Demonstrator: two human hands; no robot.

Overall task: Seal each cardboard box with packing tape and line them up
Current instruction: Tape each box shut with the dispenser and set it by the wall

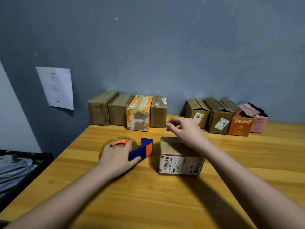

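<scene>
Table [165, 204]: a wooden top seen from above, reaching back to a grey-blue wall [165, 47].
Box [179, 157]: a small cardboard box near the middle of the table, its top flaps closed. The near side carries a white barcode label and the handwritten mark "4-3".
Dispenser [140, 150]: a blue and orange tape dispenser with a clear roll of tape [118, 140], lying on the table just left of the box, apart from it.
Left hand [118, 156]: rests on the dispenser, fingers curled over the roll and thumb against the blue body, grasping it.
Right hand [184, 129]: reaches across the top of the box, the wrist over its far right edge. The fingers are loosely bent, and thumb and forefinger come close together at the tips. Whether they pinch anything, I cannot tell.
Sealed boxes [127, 111]: four boxes stand side by side against the wall, behind the box and to its left, with tape glossy over them. The third from the left is orange and white.
Open boxes [226, 116]: four more stand in a row against the wall, behind the box and to its right, flaps up. One is orange and printed "PRAMY"; the far right one is pink.
Paper [57, 88]: a white sheet with handwriting, stuck on the wall left of the sealed boxes.
Crate [24, 164]: a dark crate of folded grey cloth, off the table's left edge.
</scene>
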